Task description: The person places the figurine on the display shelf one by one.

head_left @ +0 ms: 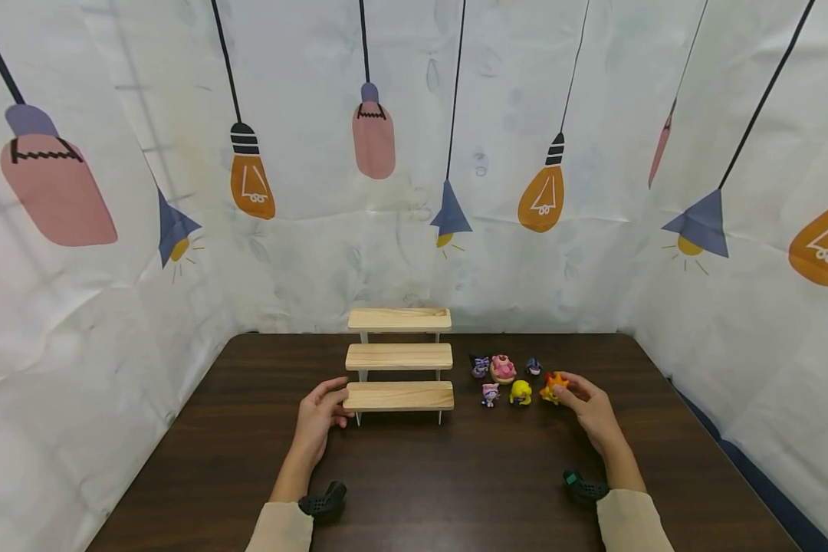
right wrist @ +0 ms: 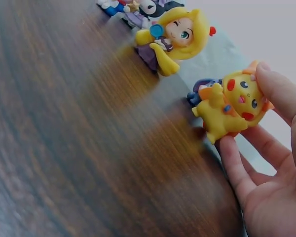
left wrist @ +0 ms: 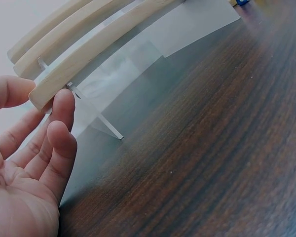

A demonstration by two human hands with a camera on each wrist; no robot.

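In the head view, the right hand (head_left: 593, 414) covers part of the orange and yellow figure (head_left: 553, 388), which it pinches between thumb and fingers at the right end of a small group on the table (head_left: 510, 475); whether the figure's feet touch the wood is hard to tell. The right wrist view shows its yellow face and red cheeks, the thumb hiding part of the orange hood, and there it stands in the way of the dark blue figure (head_left: 533, 366), leaving only a piece of that one in sight. The figures along that view's top edge are cut off. The left hand (head_left: 317, 414), fingers bent, grips the left end of the lowest shelf of the wooden stand (head_left: 399, 395), whose far end runs out of the left wrist view; a bit of blue and yellow in that view's corner is too blurred to name. Between the stand and the held figure are a dark purple figure (head_left: 480, 367), a pink figure (head_left: 504, 369), a little lilac figure (head_left: 490, 395) and a yellow-haired figure (head_left: 520, 393). Lamp-printed cloth (head_left: 317, 268) hangs behind the table, and both sleeves (head_left: 283, 527) are cropped by the bottom edge.
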